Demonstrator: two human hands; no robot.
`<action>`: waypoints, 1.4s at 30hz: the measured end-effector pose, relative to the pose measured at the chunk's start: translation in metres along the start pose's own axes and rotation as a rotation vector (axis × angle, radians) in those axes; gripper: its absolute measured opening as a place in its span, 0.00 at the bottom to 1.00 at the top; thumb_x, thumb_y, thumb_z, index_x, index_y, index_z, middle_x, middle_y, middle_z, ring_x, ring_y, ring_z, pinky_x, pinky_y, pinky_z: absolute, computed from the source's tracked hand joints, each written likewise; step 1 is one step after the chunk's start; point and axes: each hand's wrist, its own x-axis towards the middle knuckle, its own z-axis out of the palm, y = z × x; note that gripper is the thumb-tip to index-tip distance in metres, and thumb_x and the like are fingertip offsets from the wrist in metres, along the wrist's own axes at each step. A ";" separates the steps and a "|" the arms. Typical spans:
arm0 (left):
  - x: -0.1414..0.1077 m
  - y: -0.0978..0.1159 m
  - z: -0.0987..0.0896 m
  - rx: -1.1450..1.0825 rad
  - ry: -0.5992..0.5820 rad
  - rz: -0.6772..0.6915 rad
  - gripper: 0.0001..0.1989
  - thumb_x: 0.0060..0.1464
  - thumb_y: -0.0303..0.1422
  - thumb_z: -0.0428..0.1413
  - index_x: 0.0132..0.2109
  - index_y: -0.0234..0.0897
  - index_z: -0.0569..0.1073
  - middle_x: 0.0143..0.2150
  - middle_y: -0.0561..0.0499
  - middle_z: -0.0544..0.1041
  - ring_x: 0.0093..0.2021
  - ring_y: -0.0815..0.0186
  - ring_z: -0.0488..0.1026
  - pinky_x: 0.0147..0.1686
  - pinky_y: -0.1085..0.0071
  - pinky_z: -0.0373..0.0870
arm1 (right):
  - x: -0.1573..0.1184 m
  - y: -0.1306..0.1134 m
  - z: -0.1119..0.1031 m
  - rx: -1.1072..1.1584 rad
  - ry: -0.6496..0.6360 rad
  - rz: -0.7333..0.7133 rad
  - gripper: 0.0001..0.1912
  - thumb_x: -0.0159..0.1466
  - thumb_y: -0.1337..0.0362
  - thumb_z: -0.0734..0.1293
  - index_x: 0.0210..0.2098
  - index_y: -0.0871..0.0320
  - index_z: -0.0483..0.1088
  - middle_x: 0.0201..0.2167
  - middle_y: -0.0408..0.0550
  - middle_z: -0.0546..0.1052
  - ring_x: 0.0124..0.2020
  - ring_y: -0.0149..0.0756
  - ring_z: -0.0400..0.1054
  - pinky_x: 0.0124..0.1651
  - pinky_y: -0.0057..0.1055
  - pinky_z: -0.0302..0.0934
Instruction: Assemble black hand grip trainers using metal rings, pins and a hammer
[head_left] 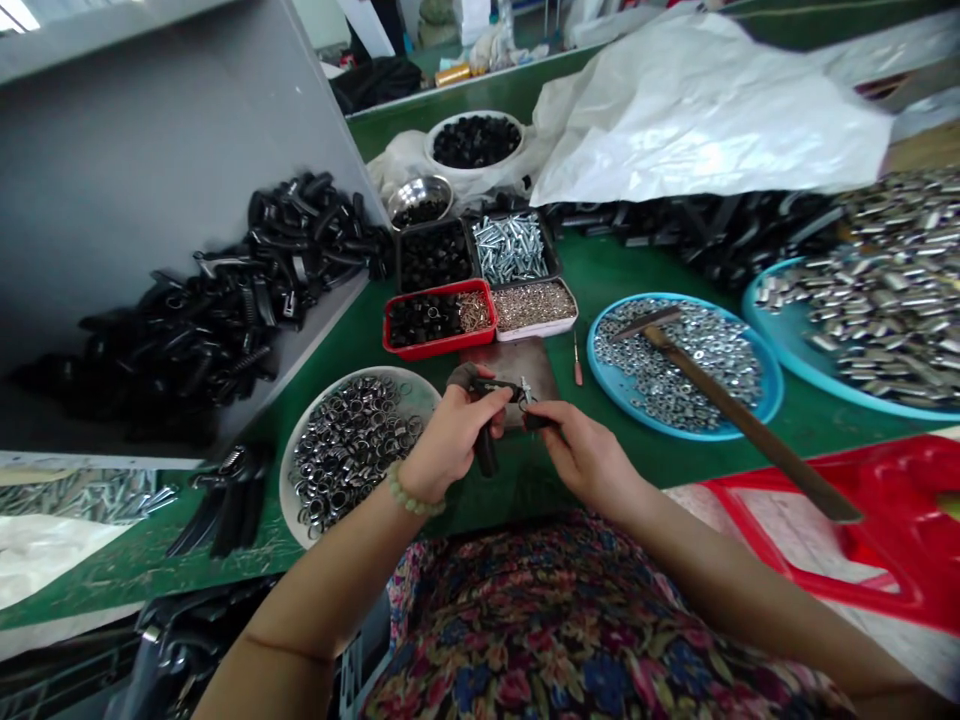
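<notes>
Between my hands is a small black handled part (495,395) with a bright metal fitting at its tip and one black handle hanging below. My left hand (450,442), with a beaded bracelet at the wrist, grips it around the handles. My right hand (589,457) pinches its front end between fingers and thumb. Just beyond the hands lies a dark metal plate (521,365). Left of them stands a white plate (424,400) heaped with black-and-chrome rings. To the right, a blue plate (600,370) holds steel nuts, with a wooden-handled hammer (720,405) lying across it.
A small red-handled screwdriver (577,362) lies on the green bench (555,490). Trays of screws and black caps stand beyond. Heaps of black spring parts (225,310) fill the grey shelf at left. A blue tray of steel tubes (877,310) and a red crate (847,530) are right.
</notes>
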 end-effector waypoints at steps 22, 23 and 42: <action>-0.013 -0.016 -0.003 0.406 -0.378 0.056 0.17 0.44 0.31 0.66 0.39 0.37 0.68 0.39 0.50 0.78 0.40 0.65 0.75 0.45 0.67 0.69 | -0.007 0.023 -0.024 1.229 -0.458 0.471 0.22 0.64 0.59 0.68 0.51 0.54 0.53 0.34 0.44 0.78 0.31 0.31 0.76 0.35 0.30 0.71; -0.014 -0.018 -0.002 0.382 -0.360 0.045 0.16 0.45 0.32 0.66 0.39 0.37 0.68 0.38 0.50 0.78 0.38 0.65 0.76 0.44 0.66 0.70 | -0.006 0.023 -0.024 1.255 -0.452 0.490 0.23 0.63 0.59 0.69 0.50 0.55 0.54 0.33 0.43 0.78 0.31 0.30 0.76 0.35 0.29 0.71; -0.016 -0.017 -0.009 0.084 -0.350 0.064 0.19 0.49 0.35 0.63 0.46 0.40 0.66 0.35 0.52 0.77 0.28 0.70 0.74 0.34 0.71 0.71 | 0.008 -0.006 -0.018 1.192 -0.429 0.628 0.24 0.63 0.57 0.69 0.50 0.54 0.52 0.31 0.43 0.78 0.27 0.32 0.76 0.31 0.29 0.70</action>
